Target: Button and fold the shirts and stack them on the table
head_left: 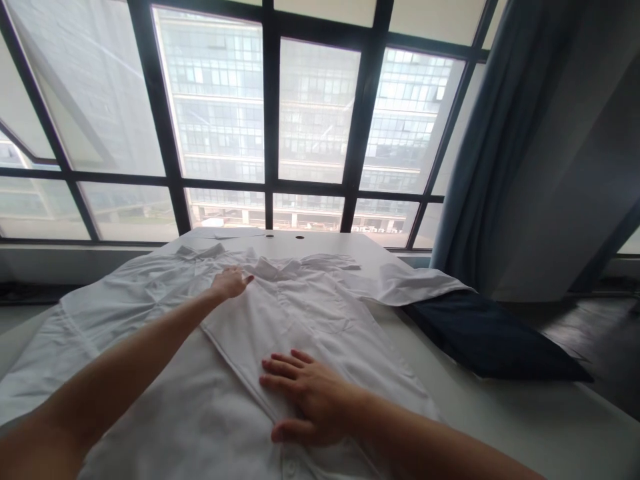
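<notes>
A white button-up shirt (325, 320) lies spread over a white table, its collar (275, 268) toward the window. More white shirt fabric (145, 287) with a second collar-like fold spreads to the left; I cannot tell whether it is a separate shirt. My left hand (233, 283) is on the fabric left of the collar, thumb held out to the side and fingertips partly hidden. Closer to me, my right hand (313, 400) lies flat with fingers spread on the shirt front, beside the long front edge. Small buttons show below it.
A dark navy folded cloth (495, 337) lies at the table's right side, with a white sleeve (425, 283) reaching over its edge. The white table (330, 245) has two round holes near the window. A grey-blue curtain (480, 167) hangs at the right.
</notes>
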Action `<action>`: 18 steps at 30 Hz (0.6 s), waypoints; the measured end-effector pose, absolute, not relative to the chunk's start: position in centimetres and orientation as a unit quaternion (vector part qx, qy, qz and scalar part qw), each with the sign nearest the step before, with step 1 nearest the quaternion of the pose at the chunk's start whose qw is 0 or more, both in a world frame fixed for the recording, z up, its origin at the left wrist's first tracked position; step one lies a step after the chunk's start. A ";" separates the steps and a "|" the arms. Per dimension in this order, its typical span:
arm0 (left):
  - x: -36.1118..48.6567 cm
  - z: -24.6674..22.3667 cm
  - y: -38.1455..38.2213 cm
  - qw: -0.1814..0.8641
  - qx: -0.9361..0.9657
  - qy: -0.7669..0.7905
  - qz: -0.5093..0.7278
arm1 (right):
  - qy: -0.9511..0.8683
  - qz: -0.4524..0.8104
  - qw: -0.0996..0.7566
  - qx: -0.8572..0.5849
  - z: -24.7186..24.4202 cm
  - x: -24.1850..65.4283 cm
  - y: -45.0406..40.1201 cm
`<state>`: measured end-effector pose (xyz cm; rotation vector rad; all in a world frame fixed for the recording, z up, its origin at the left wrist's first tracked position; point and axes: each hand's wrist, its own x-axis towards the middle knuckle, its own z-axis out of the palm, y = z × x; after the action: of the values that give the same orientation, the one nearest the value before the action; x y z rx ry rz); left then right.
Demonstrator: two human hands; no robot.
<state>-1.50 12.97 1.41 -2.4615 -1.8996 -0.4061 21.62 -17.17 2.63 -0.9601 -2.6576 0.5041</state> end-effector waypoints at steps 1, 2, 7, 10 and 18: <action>-1.6 0.8 11.5 0.011 -0.809 -0.579 -0.104 | -0.917 0.173 0.133 -0.333 2.6 21.6 -17.2; -1.8 0.1 10.1 0.010 -0.826 -0.558 -0.084 | -0.916 0.172 0.129 -0.337 2.5 21.5 -17.2; -4.4 -2.6 5.6 -0.031 -0.848 -0.527 -0.057 | -0.904 0.163 0.108 -0.380 1.8 21.4 -17.1; -5.5 -2.8 5.7 -0.041 -0.848 -0.525 -0.062 | -0.900 0.163 0.099 -0.392 1.7 21.5 -17.5; -5.2 -2.5 8.8 -0.044 -0.822 -0.566 -0.046 | -0.895 0.184 0.092 -0.396 2.2 22.5 -20.9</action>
<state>-5.17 8.78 -2.47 -2.6568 -1.8296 -0.1473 22.46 -20.94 2.20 -1.1756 -2.6588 0.5461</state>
